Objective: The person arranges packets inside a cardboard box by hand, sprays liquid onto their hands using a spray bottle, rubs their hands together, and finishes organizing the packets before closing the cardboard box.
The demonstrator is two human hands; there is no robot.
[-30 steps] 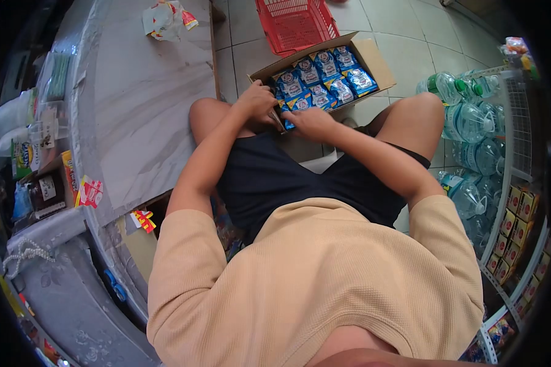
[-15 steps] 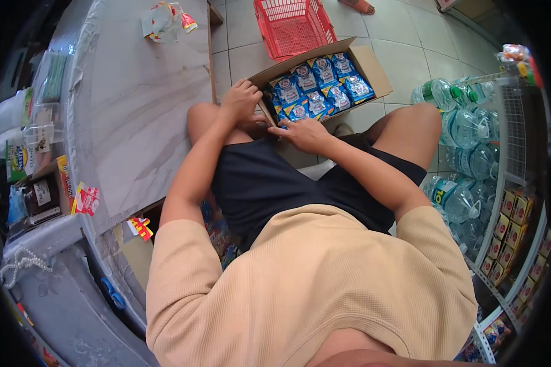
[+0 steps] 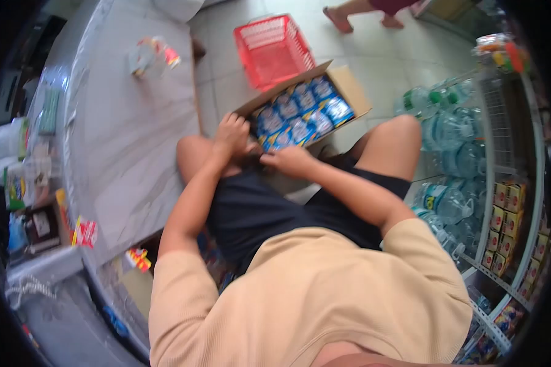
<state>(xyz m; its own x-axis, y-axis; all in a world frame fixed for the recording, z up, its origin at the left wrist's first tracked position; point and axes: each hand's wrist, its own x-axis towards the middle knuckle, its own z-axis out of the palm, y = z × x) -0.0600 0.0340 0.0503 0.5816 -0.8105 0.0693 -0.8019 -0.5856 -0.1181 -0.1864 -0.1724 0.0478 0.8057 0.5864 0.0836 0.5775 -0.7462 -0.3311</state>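
Note:
An open cardboard box stands on the floor in front of my knees, filled with rows of blue sachets. My left hand is at the box's left end, its fingers wrapped over the cardboard edge. At the near left corner, my right hand has its fingers pressed together against the box beside the sachets. What lies under its fingertips is blurred and partly hidden.
A red basket sits beyond the box. Another person's legs show at the top. A marble-patterned table stands left; large water bottles and a white rack are on the right.
The view has shifted, so the box and basket appear lower and further left. More of the other person's legs has come into view. My hands stay at the box's left end.

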